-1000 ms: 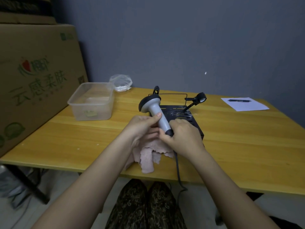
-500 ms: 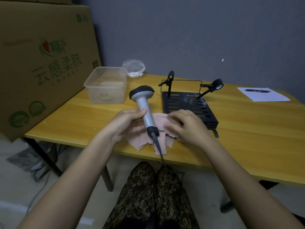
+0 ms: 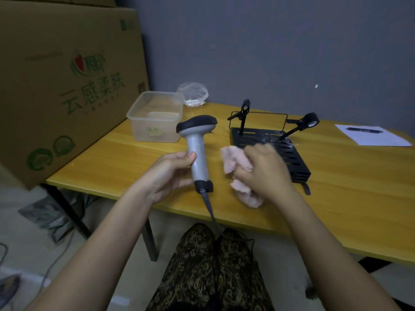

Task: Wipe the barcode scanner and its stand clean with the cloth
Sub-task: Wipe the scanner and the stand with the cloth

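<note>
The grey handheld barcode scanner [image 3: 197, 151] is gripped upright above the table edge by the left hand [image 3: 167, 173]; the crumpled pink cloth [image 3: 238, 163] is bunched in the right hand [image 3: 265, 173]. The black slotted stand [image 3: 271, 147], apparently dusty, is judged unwiped.

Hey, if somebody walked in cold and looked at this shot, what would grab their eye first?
Probably the grey barcode scanner held upright in the left hand at the centre, its cable hanging off the table's near edge. Just right of it, the right hand bunches a pink cloth in front of the black slotted stand. The huge printed cardboard box fills the left side.
</note>
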A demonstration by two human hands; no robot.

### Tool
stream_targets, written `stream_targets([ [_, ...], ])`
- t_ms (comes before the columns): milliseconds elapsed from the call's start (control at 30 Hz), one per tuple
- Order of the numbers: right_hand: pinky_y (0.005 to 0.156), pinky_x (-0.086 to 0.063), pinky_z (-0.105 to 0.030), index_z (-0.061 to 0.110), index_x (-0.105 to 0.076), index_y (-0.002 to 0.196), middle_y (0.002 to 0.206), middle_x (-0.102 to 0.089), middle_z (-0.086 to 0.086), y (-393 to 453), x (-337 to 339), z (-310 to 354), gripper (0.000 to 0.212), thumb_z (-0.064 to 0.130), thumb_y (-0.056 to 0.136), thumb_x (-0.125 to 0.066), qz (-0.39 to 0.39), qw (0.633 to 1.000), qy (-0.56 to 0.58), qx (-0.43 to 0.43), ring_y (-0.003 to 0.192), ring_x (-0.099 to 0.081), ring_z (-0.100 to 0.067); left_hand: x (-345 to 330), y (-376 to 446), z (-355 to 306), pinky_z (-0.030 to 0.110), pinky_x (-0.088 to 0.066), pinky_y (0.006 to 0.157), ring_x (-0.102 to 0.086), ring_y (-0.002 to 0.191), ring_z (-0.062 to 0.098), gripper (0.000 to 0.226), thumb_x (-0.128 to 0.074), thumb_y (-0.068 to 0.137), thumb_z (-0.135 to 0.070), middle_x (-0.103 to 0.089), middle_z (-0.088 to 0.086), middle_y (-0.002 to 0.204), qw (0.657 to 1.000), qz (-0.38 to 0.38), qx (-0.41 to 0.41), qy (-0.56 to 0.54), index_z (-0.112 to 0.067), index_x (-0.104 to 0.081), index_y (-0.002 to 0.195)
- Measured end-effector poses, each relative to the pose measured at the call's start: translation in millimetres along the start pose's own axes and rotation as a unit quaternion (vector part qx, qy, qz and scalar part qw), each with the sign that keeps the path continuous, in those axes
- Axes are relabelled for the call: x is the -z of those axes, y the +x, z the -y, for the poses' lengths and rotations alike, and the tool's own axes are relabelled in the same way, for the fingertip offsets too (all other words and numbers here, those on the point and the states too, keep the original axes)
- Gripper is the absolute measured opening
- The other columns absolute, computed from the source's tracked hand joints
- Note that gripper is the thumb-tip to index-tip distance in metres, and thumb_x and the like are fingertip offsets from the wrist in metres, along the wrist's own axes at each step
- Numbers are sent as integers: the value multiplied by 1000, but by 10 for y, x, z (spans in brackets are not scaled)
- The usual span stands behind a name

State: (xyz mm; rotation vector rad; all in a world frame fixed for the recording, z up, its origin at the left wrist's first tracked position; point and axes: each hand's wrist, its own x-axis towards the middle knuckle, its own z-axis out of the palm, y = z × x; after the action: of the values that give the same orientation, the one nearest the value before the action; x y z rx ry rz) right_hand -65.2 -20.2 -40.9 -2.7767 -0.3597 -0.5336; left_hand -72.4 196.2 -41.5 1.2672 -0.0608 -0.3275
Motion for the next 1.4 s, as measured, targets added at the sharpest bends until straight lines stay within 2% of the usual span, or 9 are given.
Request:
stream_targets([
  [133, 53, -34, -29, 18, -45, 86, 87, -46, 5, -125, 345, -195, 19, 14, 77, -62, -96, 969, 213, -83, 71, -44, -13, -223, 134, 30, 32, -59, 77, -63, 92, 19, 21, -50, 93, -16, -66, 8, 98, 999, 42, 3, -7, -6, -63, 105],
  [267, 66, -42, -27, 20, -56, 98, 98, -57, 6, -249, 408, -168, 28, 6, 76, -63, -179, 962, 206, -35, 87, -53, -10, -596, 288, 99, 28, -60, 69, -68, 77, 14, 18, -48, 94, -13, -74, 1, 79, 996, 85, 16, -5, -9, -65, 95],
  [400, 74, -47, -26, 14, -67, 97, 102, -63, 2, -224, 232, -159, 14, 11, 83, -66, -249, 941, 227, -25, 93, -58, -7, -864, 372, 143, 30, -59, 77, -71, 82, 11, 22, -51, 93, -16, -75, 0, 89, 993, 110, 12, 29, -9, -66, 108],
  [600, 94, -39, -9, 12, -65, 115, 118, -60, 8, -225, 69, -227, 29, 0, 91, -57, -183, 904, 384, -40, 114, -51, 6, -911, 447, 144, 26, -59, 74, -70, 87, 9, 27, -55, 92, -20, -73, 2, 100, 994, 92, 2, 51, -11, -65, 116],
  [867, 91, -41, -11, 10, -69, 106, 111, -62, 1, -295, 141, -406, 31, -7, 87, -52, -117, 945, 302, 57, 109, -54, -1, -881, 562, 79, 30, -60, 73, -66, 90, 18, 24, -56, 89, -21, -70, 8, 98, 999, 43, -15, 8, -9, -65, 108],
  [1033, 89, -41, -10, 14, -69, 110, 110, -62, 3, -126, 190, -301, 33, -4, 88, -53, -183, 925, 332, -22, 106, -54, 4, -955, 557, 131, 27, -60, 69, -70, 82, 10, 21, -58, 89, -21, -71, 4, 94, 998, 54, -17, -1, -12, -67, 106],
  [1167, 91, -45, -14, 10, -69, 111, 115, -60, 2, -320, 131, -334, 34, -6, 86, -53, -115, 947, 290, 72, 110, -54, 0, -873, 589, 103, 27, -59, 66, -69, 70, 10, 16, -57, 90, -21, -69, 4, 86, 999, 22, -20, -34, -11, -66, 97],
  [1233, 90, -48, -21, 12, -70, 110, 111, -63, 3, -305, 191, -461, 33, -5, 87, -55, -62, 960, 269, 52, 106, -57, -2, -818, 592, 109, 28, -60, 67, -69, 75, 13, 17, -56, 90, -21, -69, 5, 87, 999, 17, -13, -40, -10, -65, 99],
  [1400, 87, -46, -15, 14, -69, 110, 109, -61, 5, -263, 190, -371, 31, -1, 87, -57, -99, 950, 292, 52, 103, -55, 0, -848, 587, 91, 30, -60, 68, -69, 71, 11, 14, -54, 92, -18, -71, 3, 80, 999, 30, -21, -11, -10, -65, 90],
])
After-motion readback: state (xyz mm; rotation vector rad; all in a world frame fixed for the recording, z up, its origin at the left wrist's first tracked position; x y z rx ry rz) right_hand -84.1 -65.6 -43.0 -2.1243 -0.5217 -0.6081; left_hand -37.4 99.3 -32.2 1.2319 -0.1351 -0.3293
